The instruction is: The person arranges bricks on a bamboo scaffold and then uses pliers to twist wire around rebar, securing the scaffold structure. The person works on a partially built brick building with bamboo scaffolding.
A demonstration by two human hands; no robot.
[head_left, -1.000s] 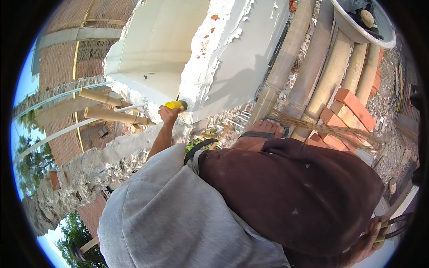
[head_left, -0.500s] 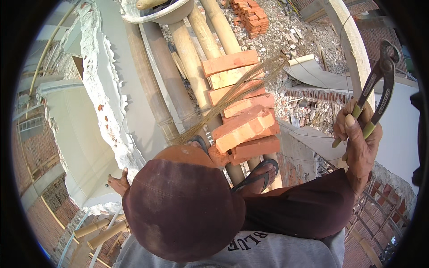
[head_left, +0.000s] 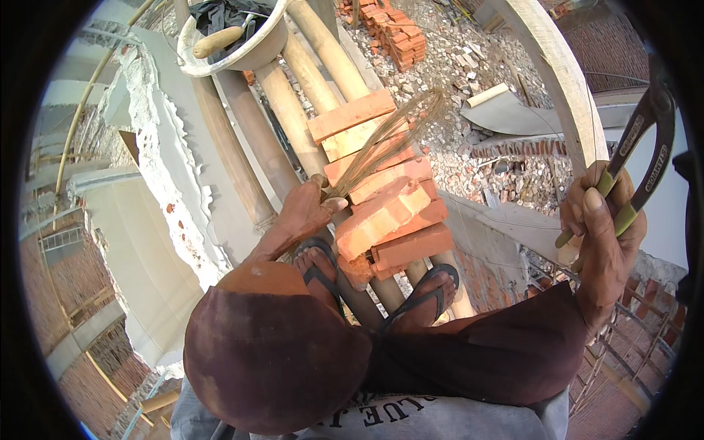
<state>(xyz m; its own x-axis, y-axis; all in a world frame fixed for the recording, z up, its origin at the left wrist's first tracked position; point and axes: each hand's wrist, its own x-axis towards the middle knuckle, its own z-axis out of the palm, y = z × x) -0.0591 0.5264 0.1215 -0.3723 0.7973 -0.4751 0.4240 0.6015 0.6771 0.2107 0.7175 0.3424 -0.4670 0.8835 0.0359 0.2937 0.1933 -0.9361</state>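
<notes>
My right hand [head_left: 605, 224] is wrapped round the olive-green grips of dark metal pincers [head_left: 645, 143], held up at the right, jaws upward and away from the bricks. My left hand [head_left: 308, 213] reaches over the near end of a bundle of thin tie wire [head_left: 392, 139], its fingers closed about it. The wire lies slantwise across a row of orange bricks [head_left: 400, 180], its looped far end sticking out past their right side. One brick [head_left: 381, 216] rests tilted on top of others. A broken brick piece [head_left: 356, 270] sits near my feet.
Beneath the bricks and my sandalled feet [head_left: 433, 293] run bamboo poles [head_left: 293, 136]. A pale tub [head_left: 253, 55] with a wooden-handled tool stands at the far end. A broken wall edge [head_left: 165, 154] runs along the left. Rubble [head_left: 477, 70] and stacked bricks [head_left: 385, 33] lie below.
My left hand has come from the broken wall edge at the left to the wire bundle and closed on it. The pincers remain in my right hand, slightly farther right in view.
</notes>
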